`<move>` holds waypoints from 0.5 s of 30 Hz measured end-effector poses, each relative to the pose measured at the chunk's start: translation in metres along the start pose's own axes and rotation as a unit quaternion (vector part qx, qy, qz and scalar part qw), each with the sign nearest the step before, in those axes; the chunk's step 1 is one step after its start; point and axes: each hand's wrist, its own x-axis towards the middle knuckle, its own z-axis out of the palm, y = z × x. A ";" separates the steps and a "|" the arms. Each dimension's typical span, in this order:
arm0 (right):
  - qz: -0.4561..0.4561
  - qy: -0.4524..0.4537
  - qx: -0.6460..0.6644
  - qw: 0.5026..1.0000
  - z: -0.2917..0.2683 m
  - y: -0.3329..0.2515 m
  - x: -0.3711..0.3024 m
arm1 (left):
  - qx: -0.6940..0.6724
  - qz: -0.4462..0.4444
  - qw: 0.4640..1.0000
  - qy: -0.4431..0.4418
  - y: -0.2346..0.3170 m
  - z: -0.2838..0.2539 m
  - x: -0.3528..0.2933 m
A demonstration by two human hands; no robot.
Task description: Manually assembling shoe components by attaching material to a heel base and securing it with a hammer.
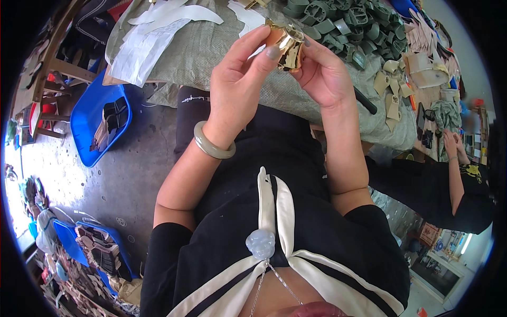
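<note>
- Pinching a shiny gold piece (290,45) from either side, the left hand (235,82) and right hand (328,76) hold it raised above the surface (195,61), seemingly to steady its curved shape between them.
- The left fingers close narrowly on its left part, thumb nearer the body; the right fingers grip its right edge, so the bright outer face stays largely uncovered.
- The gold piece runs on a slant, from far left to near right; it looks bent, and fingers cover its ends, so I cannot tell its true long axis or which end is the front.
- Its gold side faces up toward the head, with tan showing at the margins.
- Grey-green pieces (346,31) lie heaped beyond the right hand, probably within easy reach, while white sheets (153,55) lie off to the left, apart from the hands.
- A dark handle (365,101) juts over the surface beside the right wrist.
</note>
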 end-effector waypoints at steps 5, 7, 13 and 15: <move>-0.027 -0.023 -0.021 0.999 0.000 -0.007 -0.008 | 0.037 -0.030 0.997 -0.059 0.011 0.003 0.006; -0.031 -0.006 -0.017 0.999 0.007 -0.009 -0.011 | -0.004 -0.063 0.995 -0.078 0.014 0.006 0.003; -0.021 0.007 -0.046 0.999 0.014 0.005 -0.011 | 0.010 -0.023 1.000 0.018 0.001 -0.001 0.007; -0.019 0.046 -0.131 0.990 0.038 0.015 -0.020 | -0.004 -0.052 0.998 0.016 0.000 -0.014 0.016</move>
